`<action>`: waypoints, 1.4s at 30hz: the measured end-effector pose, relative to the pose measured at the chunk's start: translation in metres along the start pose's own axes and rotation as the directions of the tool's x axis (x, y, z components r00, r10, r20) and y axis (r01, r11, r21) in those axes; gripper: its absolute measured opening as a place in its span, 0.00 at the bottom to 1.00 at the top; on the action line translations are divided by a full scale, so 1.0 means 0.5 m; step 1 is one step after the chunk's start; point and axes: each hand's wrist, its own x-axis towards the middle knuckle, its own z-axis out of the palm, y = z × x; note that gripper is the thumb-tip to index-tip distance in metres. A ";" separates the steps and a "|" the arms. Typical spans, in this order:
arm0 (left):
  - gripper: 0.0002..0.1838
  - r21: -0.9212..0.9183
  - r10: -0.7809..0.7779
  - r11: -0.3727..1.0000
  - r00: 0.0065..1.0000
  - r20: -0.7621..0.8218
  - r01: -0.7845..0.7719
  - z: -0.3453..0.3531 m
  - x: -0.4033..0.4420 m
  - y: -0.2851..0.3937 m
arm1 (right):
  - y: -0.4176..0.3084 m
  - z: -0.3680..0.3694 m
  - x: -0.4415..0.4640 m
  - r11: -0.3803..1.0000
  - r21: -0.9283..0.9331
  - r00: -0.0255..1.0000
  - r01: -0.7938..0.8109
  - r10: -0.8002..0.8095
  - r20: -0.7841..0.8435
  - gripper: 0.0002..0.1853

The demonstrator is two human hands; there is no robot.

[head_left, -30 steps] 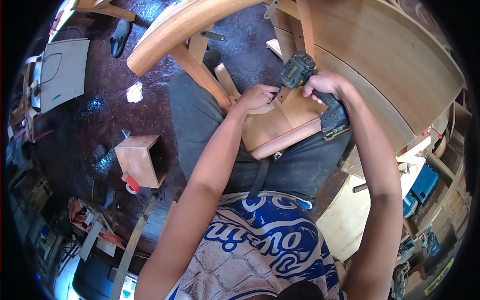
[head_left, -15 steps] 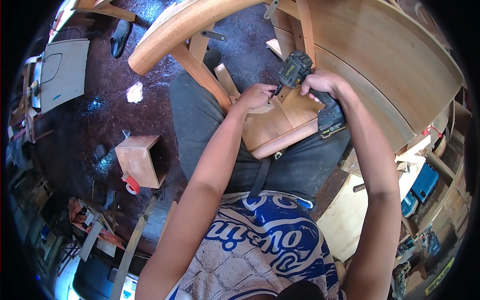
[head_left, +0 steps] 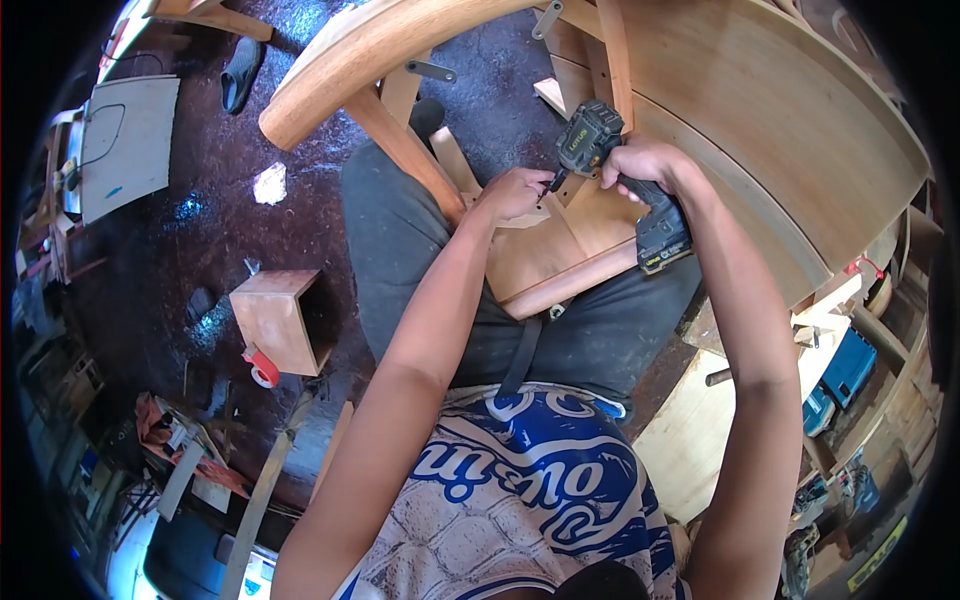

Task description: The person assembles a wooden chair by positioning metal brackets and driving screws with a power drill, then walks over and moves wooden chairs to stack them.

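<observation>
My right hand (head_left: 648, 168) is wrapped round the grip of a dark cordless drill (head_left: 590, 138), its battery end toward me. The drill's slim bit (head_left: 556, 182) slants down to a wooden piece of the chair frame (head_left: 565, 245) lying across my thighs. Close beside the bit tip, my left hand (head_left: 514, 194) rests on the wood with its fingers drawn together. Whatever those fingers pinch is too small to make out. A few dark holes show in the wood near the tip. A curved wooden rail (head_left: 370, 65) and a slanting leg (head_left: 405, 150) rise beyond my left hand.
A broad curved wooden panel (head_left: 750, 130) stands at the right. Metal brackets (head_left: 431, 71) hang from the frame. On the floor at left are a wooden box (head_left: 275, 310), a red tape roll (head_left: 262, 368) and a dark shoe (head_left: 240, 75). A blue case (head_left: 850, 365) lies at right.
Almost nothing differs. The view has shifted very slightly, while both hands and the drill keep the same position at the wood.
</observation>
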 end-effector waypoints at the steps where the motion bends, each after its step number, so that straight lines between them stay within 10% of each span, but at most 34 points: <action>1: 0.32 0.000 0.000 1.000 1.000 0.000 0.000 0.001 0.002 -0.005 | -0.001 0.000 0.001 1.000 0.000 1.000 -0.005 0.005 0.007 0.07; 28: 0.23 0.061 -0.019 0.998 1.000 -0.024 0.021 -0.008 -0.009 0.013 | -0.045 0.003 0.008 0.988 -0.154 1.000 -0.008 0.012 0.022 0.03; 31: 0.22 -0.050 -0.213 0.976 0.977 0.017 0.214 -0.016 0.003 0.024 | -0.057 -0.001 0.022 0.976 -0.216 0.999 -0.018 0.023 0.023 0.04; 33: 0.22 -0.480 -0.145 0.870 0.871 -0.470 -0.114 0.008 0.069 -0.043 | -0.067 -0.001 0.025 0.974 -0.226 0.999 -0.021 0.028 0.024 0.04; 35: 0.21 -0.655 -0.077 0.615 0.793 -0.605 -0.440 -0.033 0.036 0.091 | -0.073 0.001 0.020 0.963 -0.270 1.000 -0.013 0.013 -0.002 0.05; 39: 0.21 -0.520 0.109 0.652 0.747 -0.656 -0.552 -0.068 0.076 0.203 | -0.077 0.002 0.023 0.959 -0.276 0.998 -0.059 0.066 0.016 0.06; 42: 0.24 -0.345 0.344 0.799 0.846 -0.407 -0.492 -0.075 0.096 0.216 | -0.088 0.005 0.016 0.961 -0.274 1.000 -0.031 0.030 -0.005 0.07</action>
